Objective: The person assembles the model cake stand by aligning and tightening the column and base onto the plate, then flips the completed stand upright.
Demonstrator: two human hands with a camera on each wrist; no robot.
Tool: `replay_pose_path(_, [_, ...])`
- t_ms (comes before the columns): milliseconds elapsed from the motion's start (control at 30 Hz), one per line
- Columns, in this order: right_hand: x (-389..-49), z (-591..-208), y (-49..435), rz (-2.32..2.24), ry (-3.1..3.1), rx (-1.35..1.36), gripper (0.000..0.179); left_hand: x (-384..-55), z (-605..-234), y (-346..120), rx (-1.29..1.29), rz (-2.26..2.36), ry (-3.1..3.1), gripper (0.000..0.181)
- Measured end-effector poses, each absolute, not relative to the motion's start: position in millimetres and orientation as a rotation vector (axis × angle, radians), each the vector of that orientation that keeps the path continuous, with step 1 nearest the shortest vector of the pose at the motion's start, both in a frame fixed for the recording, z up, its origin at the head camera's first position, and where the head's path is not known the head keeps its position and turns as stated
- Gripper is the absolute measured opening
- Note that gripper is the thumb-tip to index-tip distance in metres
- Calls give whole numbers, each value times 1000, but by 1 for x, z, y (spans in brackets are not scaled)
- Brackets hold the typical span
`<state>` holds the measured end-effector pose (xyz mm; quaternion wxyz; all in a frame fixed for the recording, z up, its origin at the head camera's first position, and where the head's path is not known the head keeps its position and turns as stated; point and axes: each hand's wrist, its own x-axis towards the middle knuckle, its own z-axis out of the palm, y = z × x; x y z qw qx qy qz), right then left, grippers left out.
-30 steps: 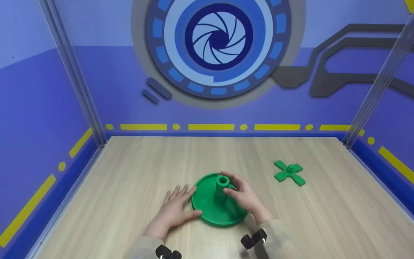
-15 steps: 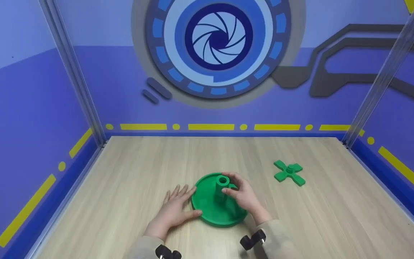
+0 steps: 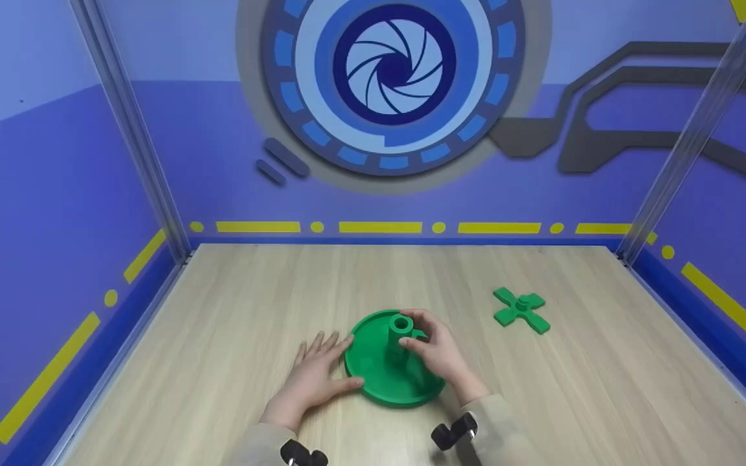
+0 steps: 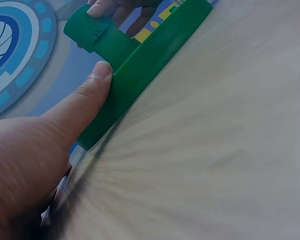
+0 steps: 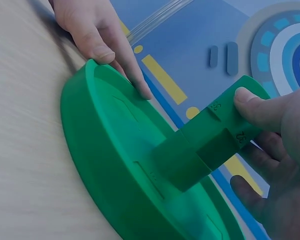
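Note:
A round green dish (image 3: pixel 371 378) with a low raised rim lies flat on the table. From its middle rises a hollow green tube (image 5: pixel 205 137), upright, with stepped sides and small numbers marked on it. My right hand (image 3: pixel 436 349) grips the tube near its top, thumb on the near side and fingers behind. A small green tab (image 3: pixel 419 334) shows between tube and fingers in the head view. On the left, my left hand (image 3: pixel 316 375) rests spread with straight fingers, its thumb (image 4: pixel 97 80) and forefinger touching the dish's rim.
A flat green cross-shaped piece (image 3: pixel 521 310) with a round stub at its centre lies to the right, beyond my right hand. The wooden table (image 3: pixel 250 291) ends at blue printed walls (image 3: pixel 172 162) at the back and sides. Metal posts (image 3: pixel 127 116) stand in the corners.

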<state>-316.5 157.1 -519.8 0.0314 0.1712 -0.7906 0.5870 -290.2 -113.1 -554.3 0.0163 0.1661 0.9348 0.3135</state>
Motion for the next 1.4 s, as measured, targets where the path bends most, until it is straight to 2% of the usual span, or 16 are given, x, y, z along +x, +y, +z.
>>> replay_pose_path(600, [-314,-520,153,1825,-2390,486,45,-291,-557,-113,501,982,2926,94])
replay_pose_path(867, [-316,-522,157,1820,-2412,543,50,-291,-556,-114,503,995,2919,94])
replay_pose_path(1067, [-317,-518,175,1860,-2424,631,62,-289,-556,-113,503,999,2908,95])
replay_pose_path(1400, [-329,-495,233,1722,-2387,437,53,-291,-558,-114,529,995,2926,97])
